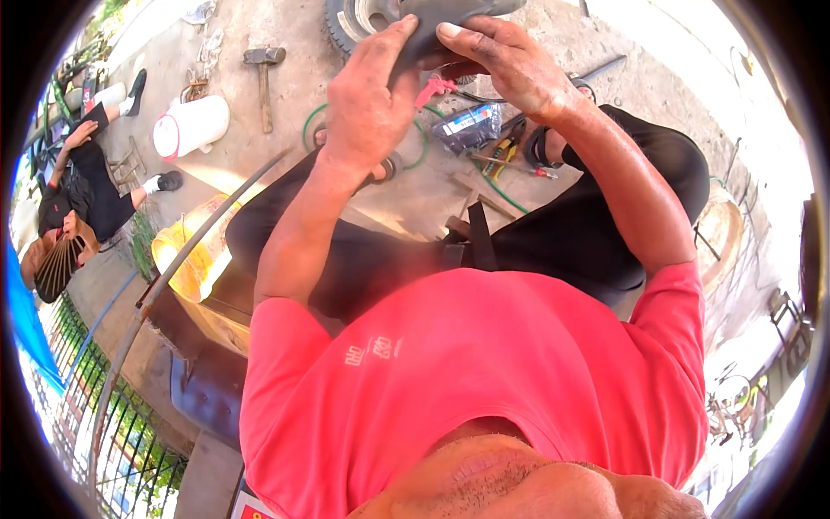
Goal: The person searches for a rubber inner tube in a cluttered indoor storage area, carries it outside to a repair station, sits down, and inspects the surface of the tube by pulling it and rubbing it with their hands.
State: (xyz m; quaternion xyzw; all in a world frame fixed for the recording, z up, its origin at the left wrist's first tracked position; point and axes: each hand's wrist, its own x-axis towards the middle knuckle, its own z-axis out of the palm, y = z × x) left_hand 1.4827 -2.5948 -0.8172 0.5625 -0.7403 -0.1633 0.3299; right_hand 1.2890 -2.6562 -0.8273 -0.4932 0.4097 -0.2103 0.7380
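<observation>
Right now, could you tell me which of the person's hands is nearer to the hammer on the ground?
The left. The left hand grips the dark rubber piece right of the hammer; the right hand is farther right.

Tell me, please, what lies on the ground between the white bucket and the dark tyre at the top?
In the head view, a hammer with a wooden handle lies on the bare concrete between the white bucket and the tyre; nothing else sits on that stretch.
</observation>
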